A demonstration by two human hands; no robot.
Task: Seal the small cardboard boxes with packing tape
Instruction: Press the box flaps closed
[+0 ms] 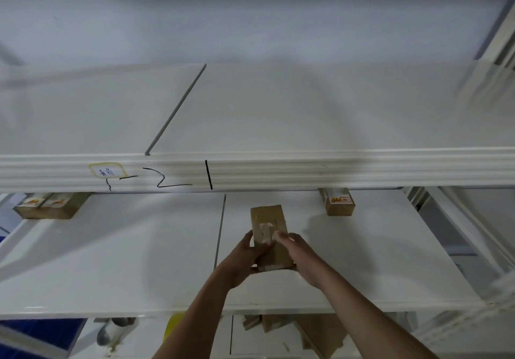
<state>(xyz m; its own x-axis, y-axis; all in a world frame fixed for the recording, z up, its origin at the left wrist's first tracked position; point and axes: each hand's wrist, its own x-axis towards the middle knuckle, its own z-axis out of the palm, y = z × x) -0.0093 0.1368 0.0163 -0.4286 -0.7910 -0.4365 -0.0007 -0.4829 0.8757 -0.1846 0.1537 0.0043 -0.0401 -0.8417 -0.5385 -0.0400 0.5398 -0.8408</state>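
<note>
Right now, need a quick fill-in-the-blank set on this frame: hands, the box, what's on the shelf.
1. Both hands hold one cardboard box above the white ____.
2. The left hand grips the box's ____ side, while the right hand reaches over its taped top.
3. The clear strips on the box's top are ____.
4. The labelled box at the back right of the shelf is touched by ____ hand.

Missing words: shelf; left; tape; neither
</note>
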